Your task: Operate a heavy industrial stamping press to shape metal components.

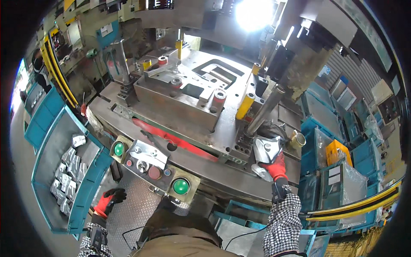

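My right hand [276, 167], in a red glove, grips a shiny stamped metal part [266, 148] at the right front corner of the press bed. Another silvery piece [259, 170] lies just beside that hand, and dark cloth or plastic sits behind the part. My left hand [108, 202], in a red glove with black fingertips, hangs low over the tread-plate floor with fingers stretched out and nothing in them. Nearest to it are the blue bin and the control panel [141, 171], on which a bent metal part [149, 155] rests.
A steel die [175, 103] with upright guide posts fills the press bed. Green buttons [180, 186] sit on the panel's ends. At left stands a blue bin [43, 205] of metal parts. Blue crates and a yellow box [338, 153] stand at right, behind a yellow-black rail [355, 205].
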`<state>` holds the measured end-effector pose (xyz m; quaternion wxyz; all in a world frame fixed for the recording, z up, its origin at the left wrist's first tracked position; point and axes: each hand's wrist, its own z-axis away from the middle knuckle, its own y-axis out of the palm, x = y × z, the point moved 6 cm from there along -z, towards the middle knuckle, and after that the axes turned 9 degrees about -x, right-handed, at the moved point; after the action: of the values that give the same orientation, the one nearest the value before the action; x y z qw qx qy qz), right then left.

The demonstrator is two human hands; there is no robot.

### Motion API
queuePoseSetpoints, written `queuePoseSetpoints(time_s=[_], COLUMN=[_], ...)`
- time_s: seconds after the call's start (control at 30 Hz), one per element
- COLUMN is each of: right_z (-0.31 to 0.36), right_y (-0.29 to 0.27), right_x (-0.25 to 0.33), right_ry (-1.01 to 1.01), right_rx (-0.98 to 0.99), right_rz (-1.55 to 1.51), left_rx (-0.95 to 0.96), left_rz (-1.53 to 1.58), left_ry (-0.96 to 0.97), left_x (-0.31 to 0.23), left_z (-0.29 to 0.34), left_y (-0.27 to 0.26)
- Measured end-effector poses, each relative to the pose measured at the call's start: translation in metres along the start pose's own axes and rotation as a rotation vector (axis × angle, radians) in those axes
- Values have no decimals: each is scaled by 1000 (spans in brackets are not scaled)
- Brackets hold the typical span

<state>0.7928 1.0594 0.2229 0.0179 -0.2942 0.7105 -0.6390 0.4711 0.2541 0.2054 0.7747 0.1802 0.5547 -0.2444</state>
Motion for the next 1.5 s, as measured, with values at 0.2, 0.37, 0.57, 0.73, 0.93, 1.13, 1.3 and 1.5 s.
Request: queuePoseSetpoints(time_s=[0.2,0.37,0.57,0.73,0.93,1.13,1.3,1.5], right_z=[23,100,209,135,-65,-166,-169,-169], right_y=[-42,-101,-129,-148,-67,15,53,87], right_x=[13,29,182,410,560,598,633,624], right_ry=[-56,60,-83,-474,-562,-592,-637,-633], right_rx=[-99,139,770,632,466,608,723,452], right_rz=[-196,-802,-617,-774,-690,-303,-373,-338], left_rx=[-2,-21,-125,-112,-233,-500,-610,-550], left_rz=[53,12,-24,152,77,104,137,150], left_ry=[-77,0,66,30,90,-269,-366,-327], left_x=[3,-22,16,-6,-1,79,98,101], left_z=[-88,-159,-231,-255,-237,-188,-154,-185], left_y=[-55,-123,-245,-242,-285,-349,-380,-382])
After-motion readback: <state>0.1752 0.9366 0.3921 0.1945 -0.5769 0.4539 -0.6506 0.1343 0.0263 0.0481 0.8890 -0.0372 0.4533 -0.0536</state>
